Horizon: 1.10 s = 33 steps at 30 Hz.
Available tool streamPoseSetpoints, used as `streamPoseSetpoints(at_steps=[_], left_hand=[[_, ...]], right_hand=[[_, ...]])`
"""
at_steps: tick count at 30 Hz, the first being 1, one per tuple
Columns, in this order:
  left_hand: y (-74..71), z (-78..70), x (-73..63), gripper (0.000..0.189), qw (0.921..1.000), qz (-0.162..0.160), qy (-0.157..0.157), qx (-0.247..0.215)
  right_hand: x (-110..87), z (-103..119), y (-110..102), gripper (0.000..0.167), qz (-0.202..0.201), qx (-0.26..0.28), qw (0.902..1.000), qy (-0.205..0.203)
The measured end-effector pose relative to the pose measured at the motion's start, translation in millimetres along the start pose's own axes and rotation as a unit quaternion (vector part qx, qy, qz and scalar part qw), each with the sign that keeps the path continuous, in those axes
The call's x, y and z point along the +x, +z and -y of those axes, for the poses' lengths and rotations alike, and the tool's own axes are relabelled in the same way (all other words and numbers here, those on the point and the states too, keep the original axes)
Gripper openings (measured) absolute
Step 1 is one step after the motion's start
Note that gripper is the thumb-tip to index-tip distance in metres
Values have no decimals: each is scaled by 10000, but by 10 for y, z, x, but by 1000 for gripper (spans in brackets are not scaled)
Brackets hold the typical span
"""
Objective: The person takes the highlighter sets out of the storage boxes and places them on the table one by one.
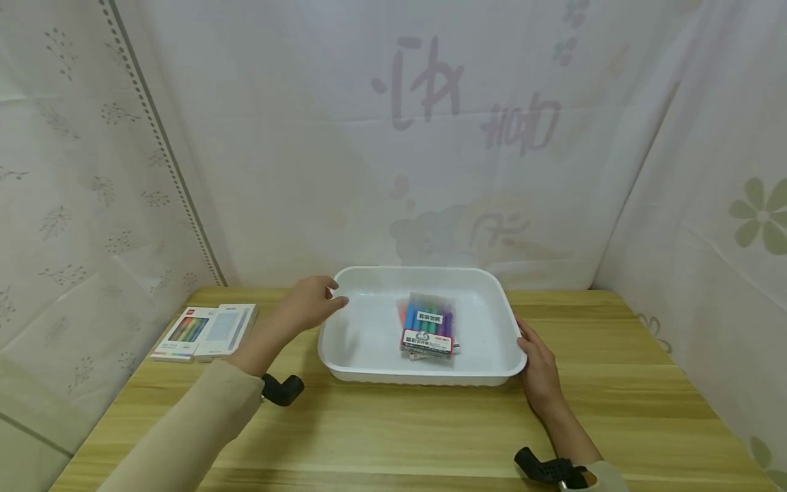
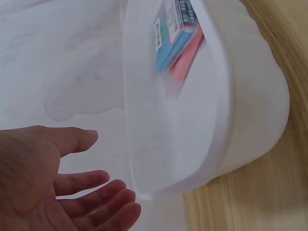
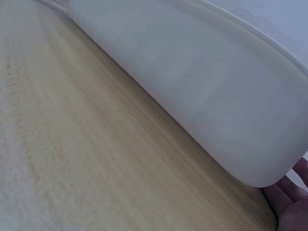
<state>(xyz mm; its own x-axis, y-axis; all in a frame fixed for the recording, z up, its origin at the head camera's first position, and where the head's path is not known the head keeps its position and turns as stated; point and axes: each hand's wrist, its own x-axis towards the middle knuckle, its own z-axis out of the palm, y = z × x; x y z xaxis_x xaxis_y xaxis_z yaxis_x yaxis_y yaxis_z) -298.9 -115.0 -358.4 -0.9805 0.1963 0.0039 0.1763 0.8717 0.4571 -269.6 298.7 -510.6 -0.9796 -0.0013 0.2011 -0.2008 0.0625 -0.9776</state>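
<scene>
A white plastic tray (image 1: 369,342) stands on the table. A clear pack of coloured markers (image 1: 428,324) lies in it, on top of another pack with an orange end (image 2: 185,60), mostly covered. At the tray's left rim my left hand (image 1: 310,302) hovers, thumb and fingers apart and nothing between them; the left wrist view shows this hand (image 2: 62,183) beside the tray's end. My right hand (image 1: 541,365) rests along the tray's right side, its fingers touching the outer wall. In the right wrist view only part of that hand (image 3: 291,199) shows, past the tray corner.
Two flat boxes lie at the table's left: one with a rainbow print (image 1: 184,331), and a pale blue and white one (image 1: 224,331) overlapping it. Printed white cloth (image 1: 295,171) hangs behind the wooden table (image 1: 393,437) and at both sides.
</scene>
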Motion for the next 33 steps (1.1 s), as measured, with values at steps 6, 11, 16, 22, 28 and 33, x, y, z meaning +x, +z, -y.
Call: streamPoseSetpoints(at_steps=[6, 11, 16, 22, 28, 33], left_hand=[[120, -87, 91, 47, 9998, 139, -83, 92], [226, -151, 186, 49, 9997, 196, -71, 154], [312, -231, 255, 49, 9993, 311, -138, 152], [398, -311, 327, 47, 9991, 387, -137, -68], [486, -356, 374, 47, 9975, 565, -291, -308], [547, -404, 417, 49, 9950, 709, -435, -560]], right_hand=[[0, -20, -13, 53, 16, 67, 10000, -29], [-15, -28, -20, 53, -66, 53, 10000, 10], [-12, -36, -19, 53, -46, 169, 9998, -13], [1, -37, 0, 53, 7, 197, 9998, -48], [6, -34, 3, 54, 41, 193, 9998, -61], [-2, -30, -5, 53, -21, 152, 9999, -39]])
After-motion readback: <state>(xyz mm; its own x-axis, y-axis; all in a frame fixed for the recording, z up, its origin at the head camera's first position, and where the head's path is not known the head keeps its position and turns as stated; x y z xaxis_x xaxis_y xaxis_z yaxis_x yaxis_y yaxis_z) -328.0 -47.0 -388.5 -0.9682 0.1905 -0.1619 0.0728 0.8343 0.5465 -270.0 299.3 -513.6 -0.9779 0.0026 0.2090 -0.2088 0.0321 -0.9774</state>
